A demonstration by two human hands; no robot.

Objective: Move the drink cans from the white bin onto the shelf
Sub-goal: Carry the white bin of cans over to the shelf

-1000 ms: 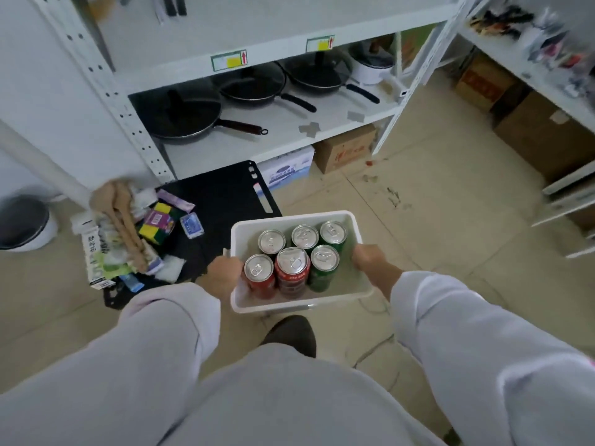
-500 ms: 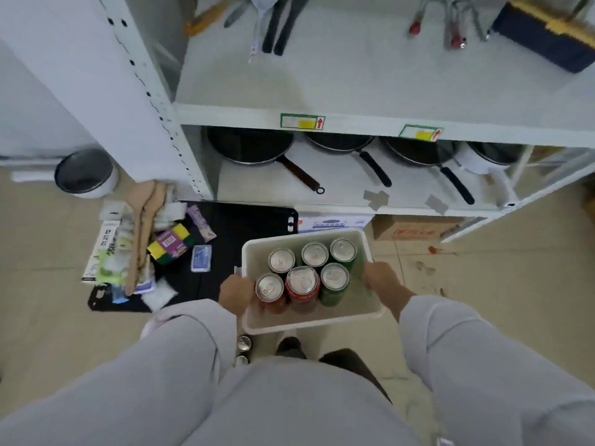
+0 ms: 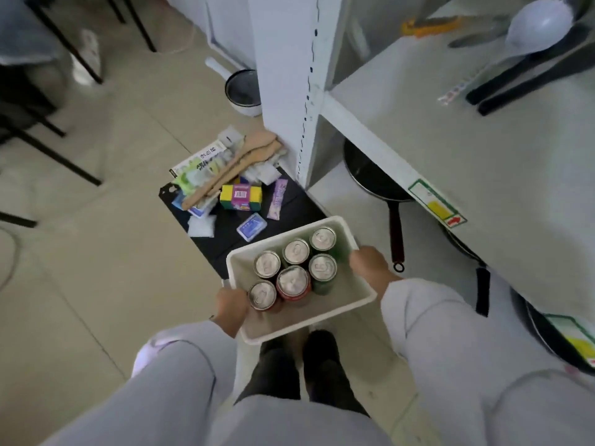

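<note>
Down at six o'clock a pair of dark shoes point(image 3: 302, 358) stands on the floor point(image 3: 106, 284), pale sleeves reaching forward, and between them hangs the white bin point(image 3: 360, 300), carried clear of the floor. The left hand point(image 3: 232, 304) is wrapped over the bin's nine-o'clock rim, the right hand point(image 3: 370, 264) curled over the three-o'clock rim, both clamped on the plastic, one on each opposite side, likely so the load stays level and nothing topples. Inside, six drink cans point(image 3: 293, 278) stand upright, long axes vertical, silver tops and pull tabs facing the camera, packed in two rows toward the far half of the bin; the red one sits nearest centre, green ones at the right. None has left the bin yet, so the job is at its start. The bin's own long axis runs roughly from seven to one o'clock. Just beyond it, at eleven o'clock, a black mat point(image 3: 225, 233) carries sponges point(image 3: 240, 196), packets and wooden spatulas point(image 3: 231, 169). At two o'clock the shelf point(image 3: 483, 149) offers a wide bare surface, ladles point(image 3: 534, 24) lying at its far end, frying pans point(image 3: 373, 175) stored beneath. Farthest off, at twelve o'clock, a small pot point(image 3: 243, 91) rests by the upright.
</note>
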